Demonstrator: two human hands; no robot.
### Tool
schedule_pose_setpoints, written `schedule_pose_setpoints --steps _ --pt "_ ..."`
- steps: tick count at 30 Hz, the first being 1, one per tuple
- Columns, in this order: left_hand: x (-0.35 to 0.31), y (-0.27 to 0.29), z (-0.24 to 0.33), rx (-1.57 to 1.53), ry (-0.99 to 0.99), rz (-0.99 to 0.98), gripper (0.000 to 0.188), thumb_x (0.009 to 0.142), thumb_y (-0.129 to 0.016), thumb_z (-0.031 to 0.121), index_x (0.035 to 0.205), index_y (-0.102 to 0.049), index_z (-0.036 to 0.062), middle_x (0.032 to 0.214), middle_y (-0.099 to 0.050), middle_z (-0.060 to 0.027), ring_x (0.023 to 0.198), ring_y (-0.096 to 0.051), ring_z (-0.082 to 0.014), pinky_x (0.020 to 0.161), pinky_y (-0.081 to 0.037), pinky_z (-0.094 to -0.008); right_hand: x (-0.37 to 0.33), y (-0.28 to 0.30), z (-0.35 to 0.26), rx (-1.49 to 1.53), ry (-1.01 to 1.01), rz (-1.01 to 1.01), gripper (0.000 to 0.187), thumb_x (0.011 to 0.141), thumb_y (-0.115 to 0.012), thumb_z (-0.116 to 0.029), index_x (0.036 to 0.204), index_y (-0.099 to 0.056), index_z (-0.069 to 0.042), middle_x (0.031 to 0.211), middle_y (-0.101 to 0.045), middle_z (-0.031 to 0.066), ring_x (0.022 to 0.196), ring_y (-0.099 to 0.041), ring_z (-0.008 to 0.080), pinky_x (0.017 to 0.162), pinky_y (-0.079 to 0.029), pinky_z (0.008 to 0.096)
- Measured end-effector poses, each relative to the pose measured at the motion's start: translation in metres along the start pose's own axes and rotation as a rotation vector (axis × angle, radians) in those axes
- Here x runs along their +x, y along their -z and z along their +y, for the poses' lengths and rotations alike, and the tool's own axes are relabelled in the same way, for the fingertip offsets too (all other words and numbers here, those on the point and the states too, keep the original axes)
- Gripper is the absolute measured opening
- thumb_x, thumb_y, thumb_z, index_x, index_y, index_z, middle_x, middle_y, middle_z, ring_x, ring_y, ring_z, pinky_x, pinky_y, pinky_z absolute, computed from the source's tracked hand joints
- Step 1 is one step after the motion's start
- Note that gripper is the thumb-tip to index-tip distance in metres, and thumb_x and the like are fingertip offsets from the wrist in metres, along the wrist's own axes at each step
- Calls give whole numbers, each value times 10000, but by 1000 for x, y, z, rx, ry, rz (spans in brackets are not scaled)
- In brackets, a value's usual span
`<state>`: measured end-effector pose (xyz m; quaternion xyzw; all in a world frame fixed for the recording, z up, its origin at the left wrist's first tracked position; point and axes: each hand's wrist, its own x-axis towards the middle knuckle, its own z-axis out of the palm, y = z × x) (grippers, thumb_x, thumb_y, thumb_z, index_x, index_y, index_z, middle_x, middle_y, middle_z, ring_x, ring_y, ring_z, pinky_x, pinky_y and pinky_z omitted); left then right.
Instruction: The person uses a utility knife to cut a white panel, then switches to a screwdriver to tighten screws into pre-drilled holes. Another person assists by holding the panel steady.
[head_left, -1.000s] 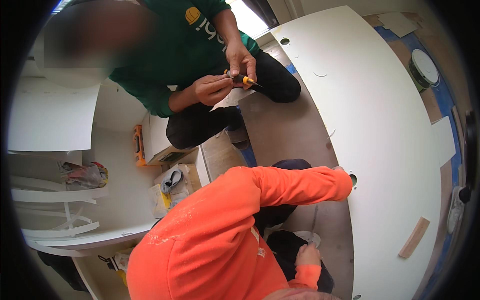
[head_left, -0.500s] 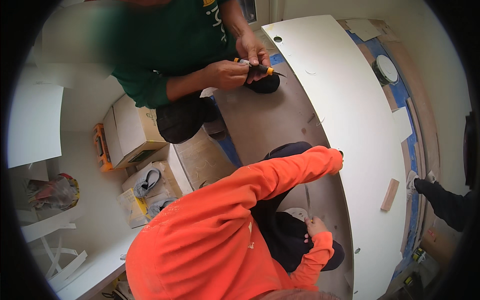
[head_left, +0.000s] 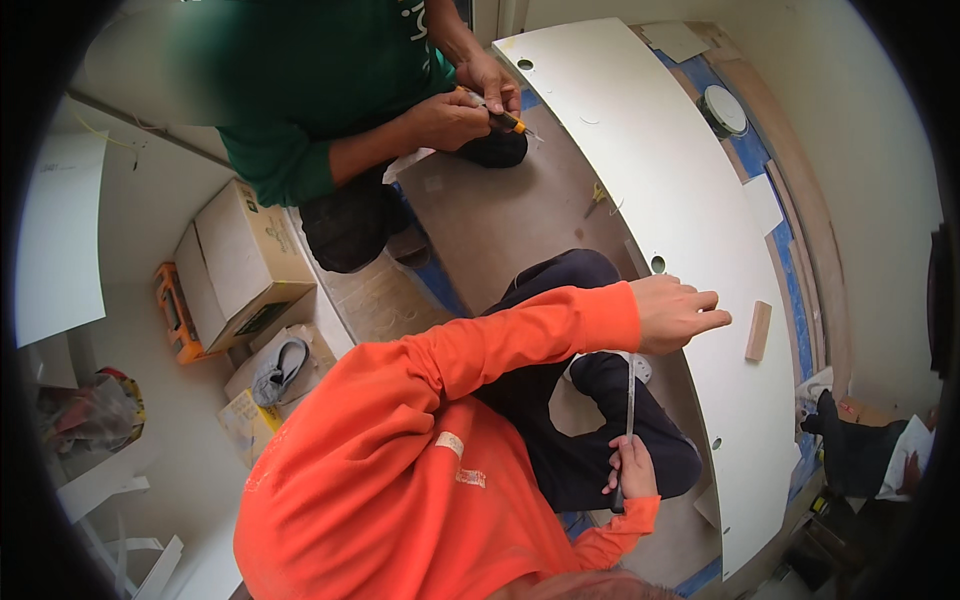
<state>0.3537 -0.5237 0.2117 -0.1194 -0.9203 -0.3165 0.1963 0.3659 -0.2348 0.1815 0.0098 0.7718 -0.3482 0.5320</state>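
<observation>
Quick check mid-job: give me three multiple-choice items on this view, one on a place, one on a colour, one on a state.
1. Where does the small wooden block lie?
A. on the cardboard box
B. on the white panel, just beyond the left hand's fingertips
C. in the co-worker's hands

2. What colour is the co-worker's sleeve?
A. green
B. orange
C. white

3. What is the right hand doing?
A. lying flat on the panel
B. hanging empty
C. closed on a slender metal-shafted tool

Answers:
1 B: the wooden block rests on the white panel, apart from the spread left hand.
2 A: the co-worker's sleeve is green.
3 C: the right hand has its grip closed on the slender metal-shafted tool, shaft pointing towards the panel.
</observation>
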Motion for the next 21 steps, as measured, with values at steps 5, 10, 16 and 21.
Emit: schedule_pose_setpoints --steps 5,10,16,21 --pt "15 28 18 -20 -127 210 546 750 -601 -5 1273 -479 97 994 -557 -100 732 -614 -255 656 -494 -374 -13 7 -4 159 215 -19 265 1031 -375 -289 1003 -462 -39 660 -419 16 375 -412 87 353 -452 257" --pt "44 25 10 2 -251 289 449 757 -603 20 1189 -499 76 982 -557 -111 723 -621 -248 628 -494 -373 -14 14 -24 388 411 163 238 1002 -396 -268 995 -470 -42 677 -426 14 404 -434 95 381 -448 248" --pt "106 7 -3 10 -237 309 341 781 -601 72 1112 -526 49 944 -568 -113 666 -628 -270 571 -502 -386 3 13 -41 604 577 336 263 1006 -394 -315 953 -458 -66 712 -383 19 407 -343 78 358 -315 220" --pt "147 -32 -32 116 -135 109 338 810 -613 124 1126 -527 46 972 -584 -124 744 -666 -312 594 -528 -393 25 32 -51 822 691 431 296 1010 -409 -359 954 -463 -73 701 -377 12 407 -327 74 351 -314 208"
